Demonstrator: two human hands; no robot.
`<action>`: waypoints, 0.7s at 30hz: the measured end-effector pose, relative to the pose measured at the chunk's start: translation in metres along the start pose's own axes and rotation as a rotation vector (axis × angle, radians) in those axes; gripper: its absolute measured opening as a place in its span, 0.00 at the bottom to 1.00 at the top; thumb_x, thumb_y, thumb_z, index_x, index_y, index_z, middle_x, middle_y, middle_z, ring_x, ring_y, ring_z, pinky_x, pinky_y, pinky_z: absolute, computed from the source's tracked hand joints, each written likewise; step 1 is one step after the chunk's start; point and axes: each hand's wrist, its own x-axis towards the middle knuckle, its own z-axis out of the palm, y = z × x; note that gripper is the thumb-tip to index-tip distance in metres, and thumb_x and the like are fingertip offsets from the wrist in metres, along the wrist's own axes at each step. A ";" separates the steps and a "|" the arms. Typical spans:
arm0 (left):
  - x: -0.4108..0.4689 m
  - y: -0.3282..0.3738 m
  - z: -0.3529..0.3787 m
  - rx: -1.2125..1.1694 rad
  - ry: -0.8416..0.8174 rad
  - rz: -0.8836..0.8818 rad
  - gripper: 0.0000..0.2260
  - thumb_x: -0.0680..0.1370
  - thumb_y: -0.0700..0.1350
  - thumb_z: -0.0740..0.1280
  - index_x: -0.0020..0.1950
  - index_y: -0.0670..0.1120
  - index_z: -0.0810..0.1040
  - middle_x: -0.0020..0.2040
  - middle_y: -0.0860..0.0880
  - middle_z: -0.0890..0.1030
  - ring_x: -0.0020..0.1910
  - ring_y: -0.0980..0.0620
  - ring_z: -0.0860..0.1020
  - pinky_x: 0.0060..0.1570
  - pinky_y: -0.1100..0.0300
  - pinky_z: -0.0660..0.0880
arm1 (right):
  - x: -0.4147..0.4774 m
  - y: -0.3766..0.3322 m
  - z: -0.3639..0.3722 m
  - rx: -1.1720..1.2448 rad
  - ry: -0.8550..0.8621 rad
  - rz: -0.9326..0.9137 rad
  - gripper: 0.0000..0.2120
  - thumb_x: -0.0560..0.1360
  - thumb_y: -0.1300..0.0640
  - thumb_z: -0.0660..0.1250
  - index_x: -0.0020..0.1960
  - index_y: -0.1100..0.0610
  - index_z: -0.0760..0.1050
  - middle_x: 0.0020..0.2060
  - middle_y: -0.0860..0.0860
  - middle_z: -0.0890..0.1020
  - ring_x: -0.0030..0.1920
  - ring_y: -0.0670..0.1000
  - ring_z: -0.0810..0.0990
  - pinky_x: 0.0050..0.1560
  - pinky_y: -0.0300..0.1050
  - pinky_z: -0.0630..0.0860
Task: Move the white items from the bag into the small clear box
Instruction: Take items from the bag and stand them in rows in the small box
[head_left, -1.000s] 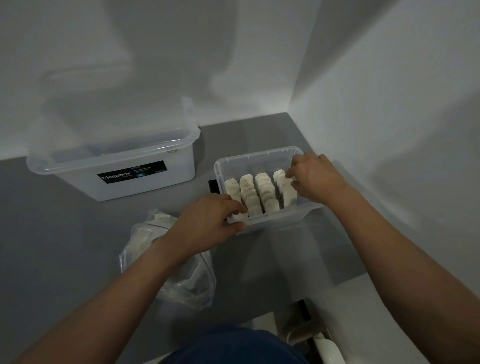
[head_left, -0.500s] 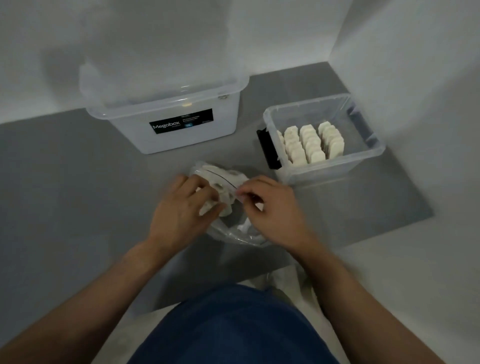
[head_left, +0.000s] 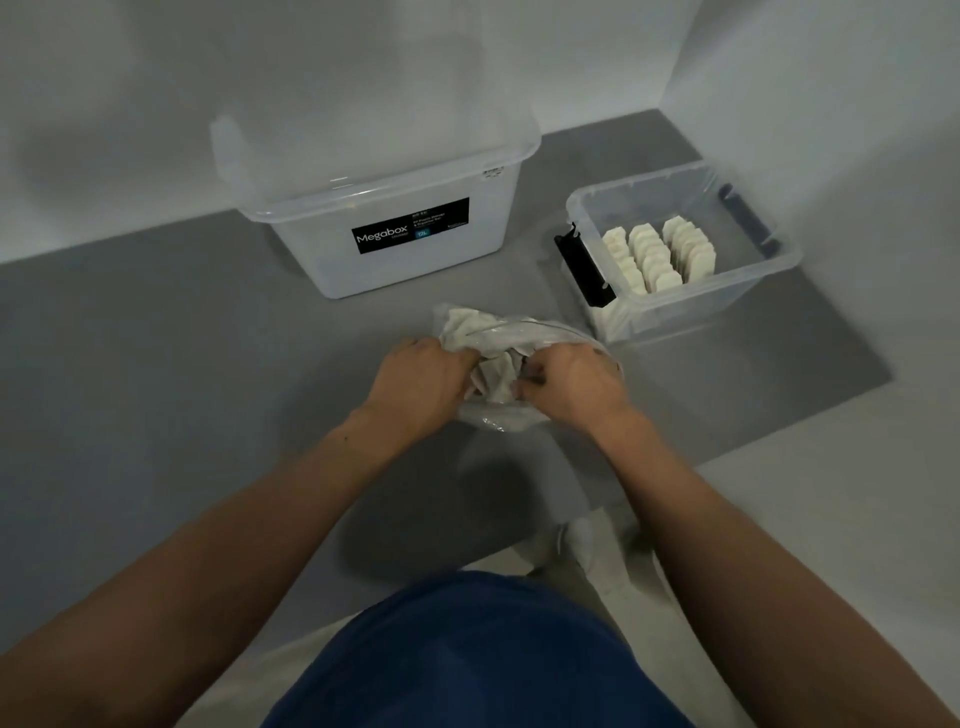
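A clear plastic bag (head_left: 496, 418) of white items (head_left: 465, 323) lies on the grey mat in front of me. My left hand (head_left: 421, 384) grips the bag's left side with curled fingers. My right hand (head_left: 569, 387) reaches into the bag's mouth, fingers curled among the white items there; what it holds is hidden. The small clear box (head_left: 769, 283) stands to the right, with rows of white items (head_left: 657, 254) upright inside it.
A larger clear box (head_left: 410, 260) with a black Megabox label stands behind the bag against the wall. The grey mat (head_left: 156, 364) ends near my knees. White walls close the corner at the back and right. A black latch (head_left: 582, 270) hangs on the small box.
Both hands left the small box and came down to the bag. The right hand has gone further into the bag's mouth and the left hand has closed tighter on its side.
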 end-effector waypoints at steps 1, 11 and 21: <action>0.002 -0.001 0.001 0.000 -0.001 -0.014 0.20 0.81 0.55 0.63 0.73 0.55 0.70 0.54 0.43 0.82 0.51 0.40 0.81 0.44 0.52 0.73 | 0.001 -0.005 0.002 -0.028 -0.026 0.012 0.18 0.72 0.35 0.68 0.44 0.50 0.83 0.40 0.49 0.83 0.43 0.53 0.82 0.42 0.43 0.73; 0.009 -0.009 0.011 -0.260 0.039 0.026 0.27 0.74 0.55 0.71 0.72 0.55 0.70 0.60 0.48 0.80 0.56 0.44 0.78 0.50 0.50 0.76 | -0.009 -0.022 -0.006 0.012 0.098 -0.043 0.08 0.75 0.55 0.64 0.50 0.49 0.81 0.43 0.52 0.85 0.46 0.58 0.83 0.46 0.49 0.78; 0.008 -0.012 -0.004 -0.992 0.086 -0.098 0.21 0.74 0.54 0.76 0.65 0.55 0.80 0.52 0.58 0.84 0.40 0.63 0.80 0.43 0.71 0.73 | -0.016 -0.006 -0.045 0.672 0.057 -0.003 0.03 0.76 0.58 0.73 0.47 0.50 0.82 0.37 0.45 0.86 0.42 0.42 0.84 0.47 0.39 0.79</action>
